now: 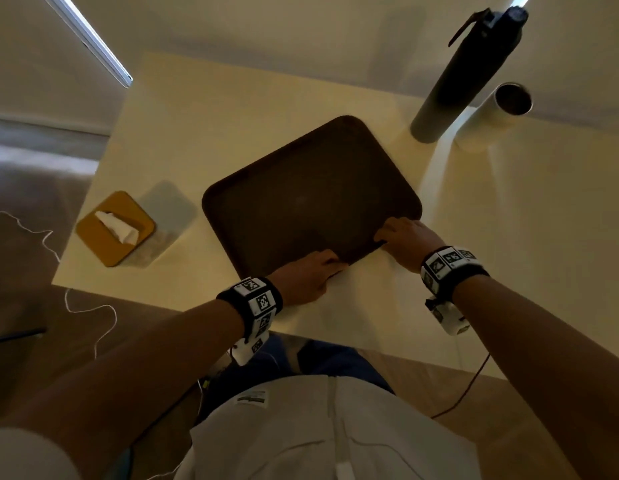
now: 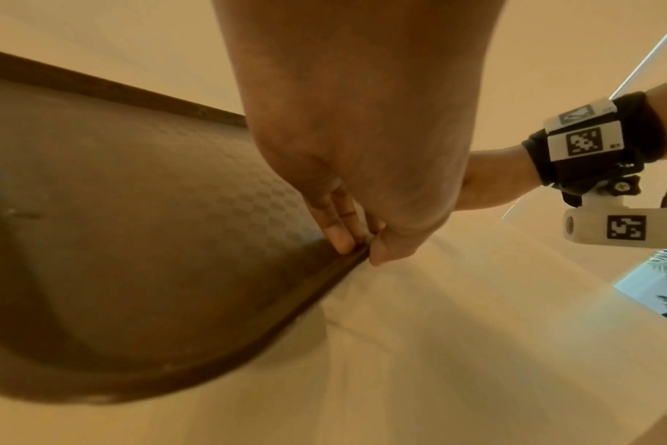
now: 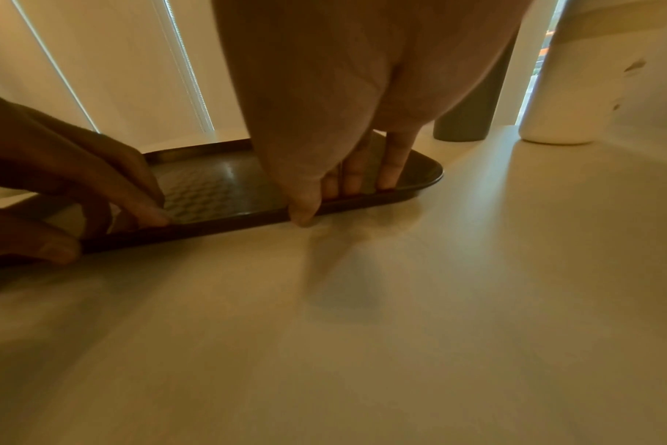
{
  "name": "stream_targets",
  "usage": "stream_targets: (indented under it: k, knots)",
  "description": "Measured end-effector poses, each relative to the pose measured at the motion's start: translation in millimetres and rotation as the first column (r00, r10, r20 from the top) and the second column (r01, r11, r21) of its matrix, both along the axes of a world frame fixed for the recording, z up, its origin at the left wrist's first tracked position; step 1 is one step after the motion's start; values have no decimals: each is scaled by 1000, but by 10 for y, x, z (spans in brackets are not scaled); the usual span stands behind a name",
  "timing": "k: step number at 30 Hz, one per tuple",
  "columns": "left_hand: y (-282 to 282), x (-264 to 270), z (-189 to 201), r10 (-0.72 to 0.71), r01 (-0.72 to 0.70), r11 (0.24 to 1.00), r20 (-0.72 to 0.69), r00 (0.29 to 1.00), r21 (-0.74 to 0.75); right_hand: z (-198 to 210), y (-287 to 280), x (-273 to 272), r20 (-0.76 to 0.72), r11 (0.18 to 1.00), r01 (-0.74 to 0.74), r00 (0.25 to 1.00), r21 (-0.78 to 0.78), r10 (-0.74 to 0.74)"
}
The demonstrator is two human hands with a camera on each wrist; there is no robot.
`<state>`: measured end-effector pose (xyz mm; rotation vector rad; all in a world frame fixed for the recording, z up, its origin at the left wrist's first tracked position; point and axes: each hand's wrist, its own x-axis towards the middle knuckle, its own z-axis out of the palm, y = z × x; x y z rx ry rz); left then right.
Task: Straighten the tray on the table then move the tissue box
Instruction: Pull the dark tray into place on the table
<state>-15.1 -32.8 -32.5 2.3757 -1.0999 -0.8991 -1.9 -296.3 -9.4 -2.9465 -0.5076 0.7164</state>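
A dark brown tray (image 1: pixel 311 188) lies skewed on the cream table (image 1: pixel 232 109), empty. My left hand (image 1: pixel 315 271) pinches its near rim close to the left corner, fingers on top and thumb at the outer edge, as the left wrist view shows on the tray rim (image 2: pixel 324 280). My right hand (image 1: pixel 401 237) pinches the same near rim (image 3: pixel 362 198) by the right corner, fingers inside, thumb outside. The tissue box (image 1: pixel 115 228), with a yellow-brown lid and a white tissue sticking out, stands at the table's left edge, apart from both hands.
A tall dark bottle (image 1: pixel 467 74) and a white tumbler (image 1: pixel 491 116) stand at the back right of the table, just beyond the tray's right side. White cable (image 1: pixel 93 317) trails on the floor at left. Window blinds hang behind the table.
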Motion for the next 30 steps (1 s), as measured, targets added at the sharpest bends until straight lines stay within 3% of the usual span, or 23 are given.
stream_targets:
  k: [12, 22, 24, 26, 30]
  knots:
    - [914, 287, 26, -70, 70, 998, 144, 987, 6, -174, 829, -480, -24, 976, 203, 979, 82, -202]
    - [1401, 671, 39, -9, 13, 1000, 220, 975, -15, -206, 1534, -444, -1, 902, 407, 911, 143, -411]
    - [1446, 706, 55, 76, -69, 997, 262, 962, -35, -184, 1538, -415, -8, 881, 443, 894, 163, -448]
    - [1523, 735, 84, 253, -253, 967, 293, 922, -38, -162, 1495, -416, 26, 843, 495, 859, 209, -511]
    - [1760, 788, 63, 529, -571, 816, 291, 798, 83, -137, 1378, -489, 44, 682, 704, 689, 197, -724]
